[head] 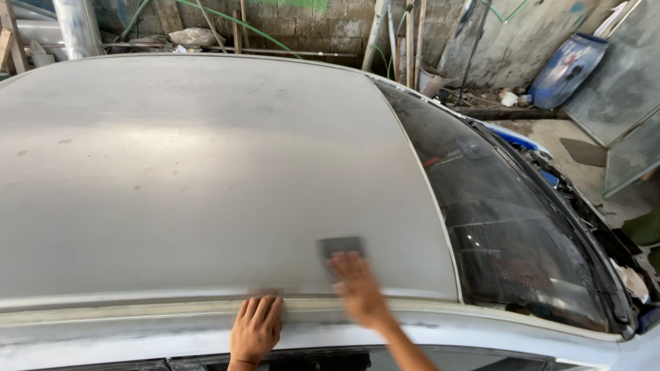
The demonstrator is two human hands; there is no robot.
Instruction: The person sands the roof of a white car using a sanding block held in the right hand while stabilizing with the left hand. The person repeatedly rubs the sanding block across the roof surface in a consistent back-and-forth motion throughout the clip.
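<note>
A dull grey car roof fills most of the view, its surface matt and dusty. My right hand lies flat on a grey square sanding pad pressed onto the roof near its near edge; the hand is blurred by motion. My left hand rests palm down on the roof's side rail, fingers together, holding nothing.
The dark windscreen slopes away to the right, with the open engine bay beyond. A blue barrel, poles and pipes lean on the brick wall behind. Grey panels stand at the far right.
</note>
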